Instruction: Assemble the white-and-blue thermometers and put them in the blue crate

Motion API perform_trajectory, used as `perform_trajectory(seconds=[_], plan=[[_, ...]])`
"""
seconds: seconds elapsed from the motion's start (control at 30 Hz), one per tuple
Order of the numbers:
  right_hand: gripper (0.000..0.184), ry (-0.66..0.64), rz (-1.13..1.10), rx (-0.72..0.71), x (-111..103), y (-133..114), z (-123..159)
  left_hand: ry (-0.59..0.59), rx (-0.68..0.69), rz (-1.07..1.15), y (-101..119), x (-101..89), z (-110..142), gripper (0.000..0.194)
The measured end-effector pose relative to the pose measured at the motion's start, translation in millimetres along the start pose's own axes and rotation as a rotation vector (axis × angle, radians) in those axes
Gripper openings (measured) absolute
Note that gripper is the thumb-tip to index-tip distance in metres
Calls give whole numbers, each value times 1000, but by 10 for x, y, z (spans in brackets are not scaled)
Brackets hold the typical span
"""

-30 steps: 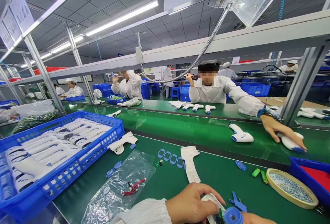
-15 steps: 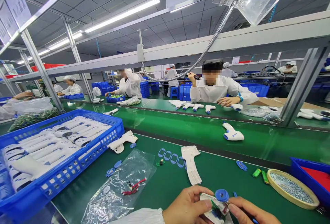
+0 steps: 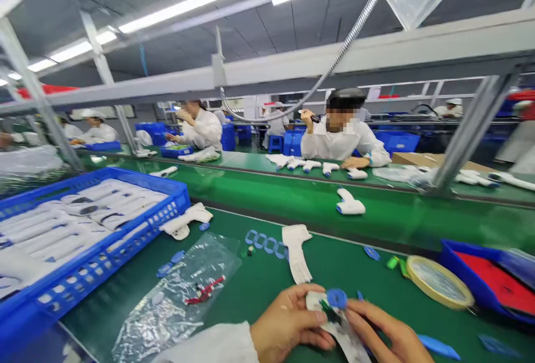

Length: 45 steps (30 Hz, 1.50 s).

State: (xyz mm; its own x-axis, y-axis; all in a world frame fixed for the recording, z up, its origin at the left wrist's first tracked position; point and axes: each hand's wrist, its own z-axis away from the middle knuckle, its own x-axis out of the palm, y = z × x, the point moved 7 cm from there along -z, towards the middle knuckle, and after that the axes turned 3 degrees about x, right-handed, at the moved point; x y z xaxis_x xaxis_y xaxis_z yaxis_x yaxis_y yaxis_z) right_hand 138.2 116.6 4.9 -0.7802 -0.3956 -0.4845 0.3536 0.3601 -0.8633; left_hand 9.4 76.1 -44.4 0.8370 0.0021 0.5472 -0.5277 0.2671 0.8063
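My left hand [image 3: 288,321] is closed around a white thermometer housing half [image 3: 349,342], low in the head view. A green circuit board [image 3: 329,311] sits inside the housing, and a round blue part [image 3: 336,298] stands at its upper end. The fingers of my right hand [image 3: 387,329] press on the housing's right side, close to the blue part; their tips are partly hidden. A small blue tip [image 3: 360,295] shows behind those fingers, its kind unclear. Just beyond my hands another white housing half [image 3: 297,254] lies on the green table.
A blue basket [image 3: 125,243] of white housings stands left. Nearby lie a clear plastic bag [image 3: 167,307] with red wires [image 3: 204,290], and blue rings [image 3: 261,241]. Right are a round dish [image 3: 457,295] and a blue bin [image 3: 449,251]. A co-worker [image 3: 346,134] sits across the belt.
The view has shifted, so the table's things sit further left and slightly higher. The gun-shaped unit on the belt has moved left. My hands still hold the housing half.
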Motion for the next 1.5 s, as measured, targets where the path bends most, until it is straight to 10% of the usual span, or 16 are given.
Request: perform_trajectory(seconds=[0.7,1.5], plan=[[21,127,368,-326,113,-264,50,-31,-72,-152,149,107,128,58],[14,-3,455,-76,120,-267,-47,-49,-105,-174,139,107,102,59]])
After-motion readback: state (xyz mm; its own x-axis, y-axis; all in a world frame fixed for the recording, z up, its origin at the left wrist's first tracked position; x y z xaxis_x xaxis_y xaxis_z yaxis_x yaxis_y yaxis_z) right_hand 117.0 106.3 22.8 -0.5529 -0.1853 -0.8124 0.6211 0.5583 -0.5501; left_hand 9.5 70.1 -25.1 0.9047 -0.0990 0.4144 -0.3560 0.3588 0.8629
